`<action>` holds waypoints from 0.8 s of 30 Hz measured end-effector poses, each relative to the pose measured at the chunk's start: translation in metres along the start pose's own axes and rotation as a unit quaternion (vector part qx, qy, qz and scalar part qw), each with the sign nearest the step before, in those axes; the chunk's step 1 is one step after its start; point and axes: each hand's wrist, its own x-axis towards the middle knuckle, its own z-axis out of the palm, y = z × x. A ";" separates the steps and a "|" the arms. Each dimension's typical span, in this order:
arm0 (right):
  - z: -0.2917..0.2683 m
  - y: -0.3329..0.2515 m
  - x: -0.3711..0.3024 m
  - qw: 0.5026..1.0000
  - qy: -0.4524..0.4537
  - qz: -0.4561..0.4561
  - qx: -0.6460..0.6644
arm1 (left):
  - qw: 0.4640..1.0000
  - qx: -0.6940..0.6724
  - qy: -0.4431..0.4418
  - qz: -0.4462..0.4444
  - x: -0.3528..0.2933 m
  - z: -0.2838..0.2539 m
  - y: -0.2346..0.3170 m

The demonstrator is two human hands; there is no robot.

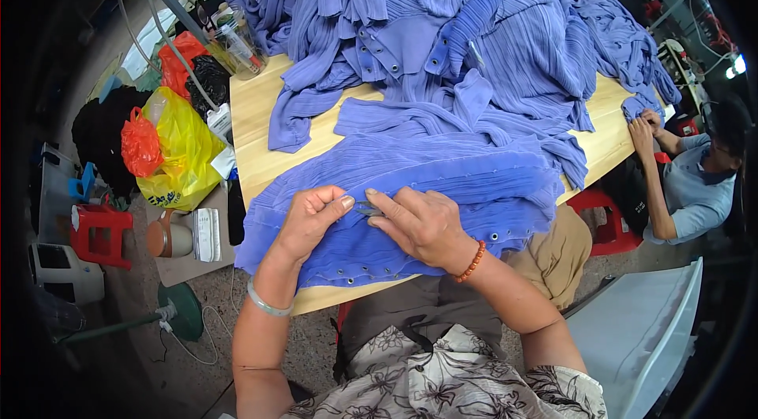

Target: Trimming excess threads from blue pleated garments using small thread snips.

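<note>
A blue-violet ribbed knit garment (395,170) lies spread across the near part of the table, with dark ringed eyelets or snaps along its near edge. Over its middle, my right hand (426,225) is closed around small metal thread snips (366,209), whose blades point left. Most of the snips is hidden by the fingers. Just left of the blades, my left hand (308,221) is held in a pinch of thumb and forefinger. Whatever lies between those fingertips is too small to make out.
More blue-violet garments (442,16) are heaped across the wooden table (260,170). Left of it are a yellow plastic bag (181,150), a red stool (101,233) and a lidded jar (170,237). A co-worker (695,182) handles fabric at the right edge, near a white bin (632,332).
</note>
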 end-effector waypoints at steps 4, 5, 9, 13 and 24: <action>0.003 0.001 -0.001 1.000 0.009 -0.007 -0.010 | 1.000 -0.005 -0.001 0.008 0.002 0.000 0.000; 0.003 0.001 -0.001 1.000 0.013 -0.012 -0.013 | 1.000 -0.005 -0.001 0.008 0.002 0.000 0.000; 0.001 0.002 0.000 1.000 0.012 -0.025 -0.014 | 1.000 -0.006 -0.001 0.002 0.002 0.000 0.000; -0.002 0.003 -0.005 0.999 0.024 0.018 0.016 | 1.000 -0.004 0.002 0.005 0.002 0.000 -0.001; -0.003 -0.002 -0.002 1.000 -0.002 0.014 0.010 | 1.000 0.005 -0.008 0.005 0.003 -0.001 -0.002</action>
